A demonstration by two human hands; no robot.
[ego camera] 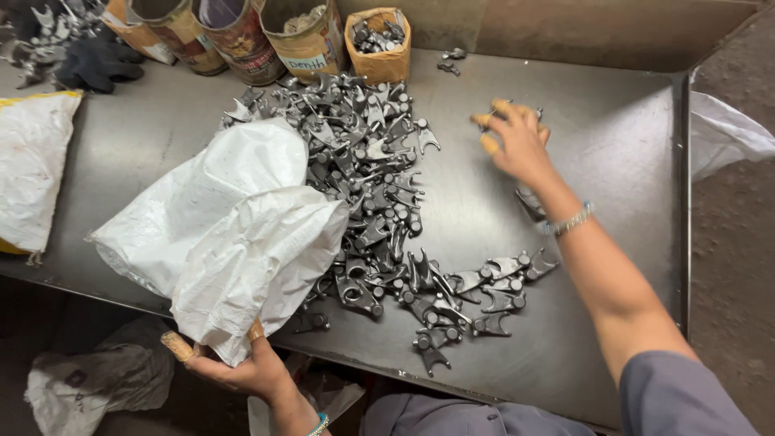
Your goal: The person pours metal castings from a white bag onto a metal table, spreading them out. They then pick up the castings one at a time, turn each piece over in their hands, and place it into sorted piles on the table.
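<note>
Left hand (242, 373): at the near table edge, fingers clamped on the lower corner of the white woven sack (230, 230); taped fingertips show at the sack's hem.
Sack: crumpled, lying on the table, rising up and away from the left fingers; its far side overlaps the heap of parts.
Right hand (517, 141): out over the far right part of the table, fingers spread and slightly curled, tips wrapped in tan tape; blurred, so cannot tell whether anything is pinched between them. A small dark piece shows just past the fingertips.
Metal parts (375, 173): big heap of dark grey forked castings, just left of the right fingers and beyond the left fingers, behind the sack.
Smaller scatter (464, 299): same castings, below the right wrist, near the front edge.
Table (613, 161): dark steel sheet, raised lip at the back and right.
Cans (242, 32): row of cylindrical tins at the back, well beyond both hands.
Small orange box (378, 44): beside the tins, filled with parts.
Dark glove (97, 60): far left corner.
Bracelet (567, 220): on the right wrist.
</note>
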